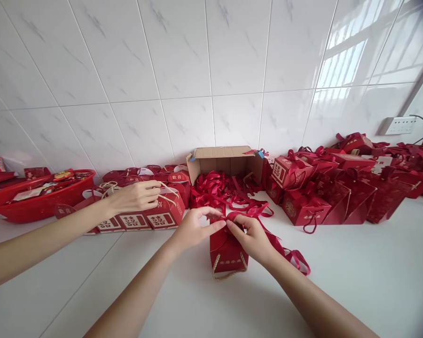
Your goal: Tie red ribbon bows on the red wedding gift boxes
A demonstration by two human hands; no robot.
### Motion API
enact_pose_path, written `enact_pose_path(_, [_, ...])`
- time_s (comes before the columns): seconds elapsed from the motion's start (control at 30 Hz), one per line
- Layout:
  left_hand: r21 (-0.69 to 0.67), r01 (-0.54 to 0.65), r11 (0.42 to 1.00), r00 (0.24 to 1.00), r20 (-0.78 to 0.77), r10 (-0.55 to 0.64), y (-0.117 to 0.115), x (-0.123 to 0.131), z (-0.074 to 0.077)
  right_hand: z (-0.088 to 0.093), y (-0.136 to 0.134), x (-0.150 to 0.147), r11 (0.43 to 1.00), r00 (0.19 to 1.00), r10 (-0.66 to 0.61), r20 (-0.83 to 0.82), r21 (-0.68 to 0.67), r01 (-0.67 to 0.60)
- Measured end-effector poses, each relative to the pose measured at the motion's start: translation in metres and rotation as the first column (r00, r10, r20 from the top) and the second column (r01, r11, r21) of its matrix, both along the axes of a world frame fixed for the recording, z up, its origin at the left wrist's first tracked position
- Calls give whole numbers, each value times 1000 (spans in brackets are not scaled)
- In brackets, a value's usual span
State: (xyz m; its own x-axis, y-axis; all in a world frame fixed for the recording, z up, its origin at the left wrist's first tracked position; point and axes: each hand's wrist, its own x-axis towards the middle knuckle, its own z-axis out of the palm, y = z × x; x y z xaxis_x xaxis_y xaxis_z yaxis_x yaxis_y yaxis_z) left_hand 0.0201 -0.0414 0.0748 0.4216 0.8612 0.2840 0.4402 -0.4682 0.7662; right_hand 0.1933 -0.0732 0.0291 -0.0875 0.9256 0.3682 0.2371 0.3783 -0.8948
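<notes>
A small red gift box (229, 253) with gold lettering and a twisted gold cord handle stands on the white tabletop in front of me. Above its top, my left hand (195, 230) and my right hand (252, 237) meet at the fingertips. Both pinch a red satin ribbon (268, 211) there; the exact grip is small and partly hidden by the fingers. Loose ribbon trails off to the right of the box. Behind it, a heap of red ribbons (211, 185) spills out of an open cardboard box (225, 152).
At left, another person's hand (139, 197) reaches over a row of red gift boxes (162, 220) by their cord handles. A red basin (28, 206) holds small packets. Several ribbon-tied boxes (306, 206) are stacked at right. A power strip (398, 125) is against the tiled wall.
</notes>
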Motion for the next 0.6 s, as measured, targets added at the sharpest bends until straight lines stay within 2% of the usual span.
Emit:
enact_pose_path(0.13, [92,-62,994,997,42,59,-4,-5,-20,-2,-1,-4,992,990,-124,-65,-16,123])
enact_pose_path(0.23, [125,-34,992,997,77,25,-9,-3,-28,-4,0,-6,984,970,-175,-167,-45,170])
enact_pose_path(0.3, [117,-17,993,995,96,5,-11,0,-31,-4,0,-7,985,969,-175,-177,-39,170])
enact_pose_path(0.43, [87,-36,996,992,121,25,-13,7,-34,-1,-2,-5,989,987,-145,-66,27,147])
enact_pose_path(0.6, [119,-105,987,986,143,88,-15,12,-38,7,-10,-3,986,987,-136,88,114,125])
